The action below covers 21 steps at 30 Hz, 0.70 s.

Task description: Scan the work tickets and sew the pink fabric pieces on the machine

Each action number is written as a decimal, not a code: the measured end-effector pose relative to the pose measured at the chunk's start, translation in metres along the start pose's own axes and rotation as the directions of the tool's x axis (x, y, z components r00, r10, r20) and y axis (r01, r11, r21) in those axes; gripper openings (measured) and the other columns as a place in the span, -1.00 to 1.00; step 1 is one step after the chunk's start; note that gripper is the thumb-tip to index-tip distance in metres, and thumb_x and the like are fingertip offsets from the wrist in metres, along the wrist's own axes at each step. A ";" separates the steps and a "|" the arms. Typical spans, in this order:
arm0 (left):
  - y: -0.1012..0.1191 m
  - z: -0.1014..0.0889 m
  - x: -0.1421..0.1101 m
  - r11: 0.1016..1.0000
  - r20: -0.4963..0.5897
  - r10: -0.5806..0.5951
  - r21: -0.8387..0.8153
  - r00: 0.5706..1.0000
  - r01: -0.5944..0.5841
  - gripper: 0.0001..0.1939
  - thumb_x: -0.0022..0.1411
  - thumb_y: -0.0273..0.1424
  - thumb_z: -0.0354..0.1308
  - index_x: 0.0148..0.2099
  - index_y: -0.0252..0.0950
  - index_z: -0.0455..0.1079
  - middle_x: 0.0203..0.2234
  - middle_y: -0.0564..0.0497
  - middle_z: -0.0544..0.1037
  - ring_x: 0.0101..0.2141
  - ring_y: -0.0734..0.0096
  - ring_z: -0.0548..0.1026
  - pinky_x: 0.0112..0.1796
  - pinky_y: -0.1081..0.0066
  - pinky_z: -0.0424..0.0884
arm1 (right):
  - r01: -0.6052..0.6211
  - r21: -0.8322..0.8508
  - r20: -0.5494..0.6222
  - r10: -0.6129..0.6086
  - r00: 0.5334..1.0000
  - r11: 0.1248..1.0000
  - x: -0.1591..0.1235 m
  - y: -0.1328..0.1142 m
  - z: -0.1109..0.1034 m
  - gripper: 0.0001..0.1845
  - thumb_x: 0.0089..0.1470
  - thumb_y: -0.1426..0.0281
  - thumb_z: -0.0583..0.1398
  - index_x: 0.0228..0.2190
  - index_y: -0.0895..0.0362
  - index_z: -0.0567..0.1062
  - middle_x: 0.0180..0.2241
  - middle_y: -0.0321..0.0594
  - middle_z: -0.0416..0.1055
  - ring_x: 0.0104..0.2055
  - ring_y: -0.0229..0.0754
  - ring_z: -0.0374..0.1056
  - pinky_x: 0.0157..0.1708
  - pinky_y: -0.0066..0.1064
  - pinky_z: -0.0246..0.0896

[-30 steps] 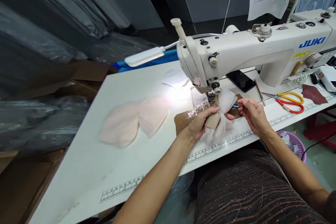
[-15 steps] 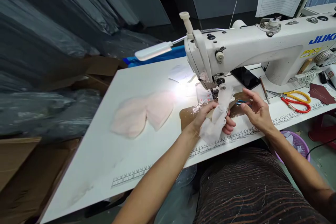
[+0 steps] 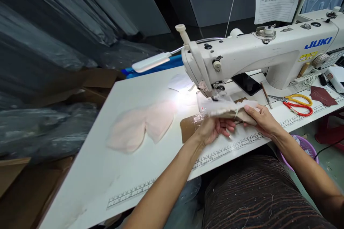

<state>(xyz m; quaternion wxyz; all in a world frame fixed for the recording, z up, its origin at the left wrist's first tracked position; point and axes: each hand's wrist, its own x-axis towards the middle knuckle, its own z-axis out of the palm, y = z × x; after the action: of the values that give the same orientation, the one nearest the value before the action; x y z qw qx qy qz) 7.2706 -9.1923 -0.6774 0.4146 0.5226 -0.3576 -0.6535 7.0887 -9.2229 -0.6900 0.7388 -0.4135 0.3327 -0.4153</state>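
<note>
A piece of thin white fabric (image 3: pixel 220 106) with a beige layer under it is stretched between my hands, just in front of the sewing machine's needle area. My right hand (image 3: pixel 262 118) pinches its right end between thumb and fingers. My left hand (image 3: pixel 213 130) holds the left part from below, with its fingers loosely curled and its thumb hidden by the fabric. Beneath lies a brown board (image 3: pixel 188 127) with clear tape on it. The white sewing machine (image 3: pixel 242 55) stands right behind the fabric, its needle and presser foot mostly hidden.
Pale pink fabric pieces (image 3: pixel 139 123) lie on the white table (image 3: pixel 88 171) to the left, under a lit lamp (image 3: pixel 152 62). To the right are a black phone (image 3: pixel 247 83), red-and-yellow scissors (image 3: pixel 298 103) and a maroon scrap (image 3: pixel 322 95). A purple basket (image 3: pixel 309 152) stands below the table.
My right hand, apart from the fabric before, now grips its right end. The fabric has turned from hanging upright to lying sideways. The view has shifted slightly.
</note>
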 end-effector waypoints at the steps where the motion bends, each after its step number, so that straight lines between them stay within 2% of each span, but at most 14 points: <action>1: -0.004 0.002 0.002 0.997 -0.033 0.077 -0.011 0.997 -0.077 -0.67 0.09 -0.14 0.26 -0.40 -0.34 0.43 -0.57 -0.10 0.55 -0.56 0.34 0.53 -0.63 0.45 0.46 | -0.036 0.069 -0.041 0.039 0.998 0.997 -0.001 0.000 -0.001 -0.54 -0.23 0.08 0.46 -0.33 0.09 0.58 -0.30 -0.23 0.54 -0.36 -0.25 0.42 -0.50 -0.49 0.41; 3: -0.011 0.007 0.004 0.973 -0.042 0.232 0.005 0.972 -0.232 -0.69 0.02 -0.21 0.35 -0.31 -0.32 0.40 -0.48 -0.03 0.57 -0.48 0.41 0.55 -0.50 0.47 0.54 | -0.093 0.172 -0.086 0.109 0.990 0.981 -0.004 -0.002 -0.002 -0.53 -0.24 0.10 0.48 -0.32 0.12 0.58 -0.27 -0.20 0.54 -0.31 -0.23 0.44 -0.47 -0.50 0.46; 5: -0.019 0.011 0.005 0.887 -0.083 0.460 0.081 0.884 -0.454 -0.59 -0.07 -0.25 0.44 -0.25 -0.30 0.37 -0.44 0.03 0.57 -0.43 0.43 0.57 -0.40 0.46 0.58 | -0.131 0.219 -0.121 0.160 0.980 0.967 -0.009 -0.003 -0.001 -0.55 -0.18 0.14 0.47 -0.29 0.15 0.58 -0.28 -0.17 0.54 -0.30 -0.22 0.46 -0.46 -0.52 0.48; 7: -0.025 0.012 0.006 0.755 -0.108 0.645 0.246 0.757 -0.608 -0.57 -0.09 -0.25 0.47 -0.26 -0.28 0.35 -0.46 0.08 0.56 -0.45 0.45 0.57 -0.40 0.46 0.58 | -0.153 0.236 -0.161 0.194 0.968 0.960 -0.013 -0.002 0.002 -0.57 -0.13 0.16 0.45 -0.28 0.18 0.57 -0.29 -0.16 0.53 -0.30 -0.22 0.46 -0.47 -0.54 0.49; 9: -0.028 0.011 0.006 0.571 -0.095 0.794 0.458 0.601 -0.681 -0.60 -0.07 -0.24 0.47 -0.33 -0.28 0.33 -0.52 0.11 0.53 -0.51 0.49 0.54 -0.47 0.51 0.55 | -0.169 0.249 -0.194 0.220 0.956 0.954 -0.018 -0.001 0.005 -0.56 -0.12 0.17 0.45 -0.26 0.18 0.56 -0.27 -0.16 0.53 -0.30 -0.22 0.47 -0.48 -0.56 0.48; 12: -0.027 0.009 0.004 0.229 0.058 0.931 0.677 0.361 -0.699 -0.66 0.02 -0.25 0.44 -0.37 -0.28 0.34 -0.53 0.12 0.51 -0.55 0.53 0.51 -0.55 0.57 0.49 | -0.175 0.274 -0.222 0.239 0.945 0.946 -0.022 0.001 0.007 -0.46 -0.21 0.18 0.49 -0.20 0.14 0.52 -0.22 -0.19 0.52 -0.32 -0.23 0.47 -0.49 -0.55 0.48; 14: -0.024 0.008 0.003 0.039 0.182 0.952 0.724 0.245 -0.689 -0.74 0.09 -0.28 0.39 -0.32 -0.28 0.39 -0.49 0.08 0.53 -0.49 0.50 0.53 -0.51 0.54 0.51 | -0.181 0.275 -0.197 0.239 0.951 0.944 -0.024 0.002 0.007 -0.37 -0.33 0.17 0.52 -0.20 0.13 0.51 -0.25 -0.22 0.53 -0.36 -0.26 0.46 -0.48 -0.53 0.47; 15: -0.023 0.008 0.003 -0.027 0.226 0.952 0.734 0.206 -0.679 -0.79 0.13 -0.32 0.37 -0.28 -0.28 0.41 -0.46 0.06 0.55 -0.46 0.48 0.55 -0.46 0.52 0.53 | -0.190 0.268 -0.170 0.241 0.956 0.944 -0.025 0.002 0.007 -0.35 -0.39 0.15 0.54 -0.23 0.14 0.52 -0.29 -0.23 0.52 -0.39 -0.28 0.45 -0.47 -0.52 0.47; 17: -0.022 0.007 0.002 -0.123 0.294 0.943 0.743 0.156 -0.658 -0.89 0.22 -0.41 0.29 -0.20 -0.28 0.43 -0.40 0.03 0.58 -0.38 0.45 0.58 -0.37 0.49 0.56 | -0.211 0.240 -0.108 0.243 0.964 0.947 -0.027 0.002 0.007 -0.37 -0.46 0.11 0.54 -0.34 0.18 0.53 -0.40 -0.27 0.50 -0.44 -0.31 0.41 -0.46 -0.53 0.46; 19: -0.022 0.007 0.002 -0.207 0.370 0.919 0.741 0.132 -0.639 -0.91 0.30 -0.49 0.18 -0.13 -0.29 0.44 -0.35 0.00 0.60 -0.35 0.46 0.59 -0.32 0.49 0.56 | -0.214 0.199 -0.069 0.232 0.970 0.956 -0.030 0.003 0.007 -0.37 -0.46 0.05 0.52 -0.41 0.20 0.52 -0.47 -0.30 0.46 -0.48 -0.34 0.38 -0.45 -0.51 0.44; 21: -0.024 0.007 0.002 -0.285 0.449 0.886 0.728 0.120 -0.623 -0.86 0.32 -0.54 0.12 -0.09 -0.32 0.43 -0.34 -0.03 0.60 -0.35 0.47 0.59 -0.33 0.51 0.55 | -0.195 0.157 -0.070 0.208 0.976 0.968 -0.032 0.005 0.007 -0.35 -0.43 -0.01 0.50 -0.39 0.20 0.52 -0.49 -0.31 0.45 -0.51 -0.34 0.36 -0.43 -0.46 0.44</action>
<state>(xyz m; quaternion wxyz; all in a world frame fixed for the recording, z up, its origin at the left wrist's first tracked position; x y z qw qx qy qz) 7.2596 -9.1842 -0.6988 0.4687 0.3582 -0.7969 0.1302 7.0822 -9.1902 -0.6866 0.7912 -0.3027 0.3724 -0.3791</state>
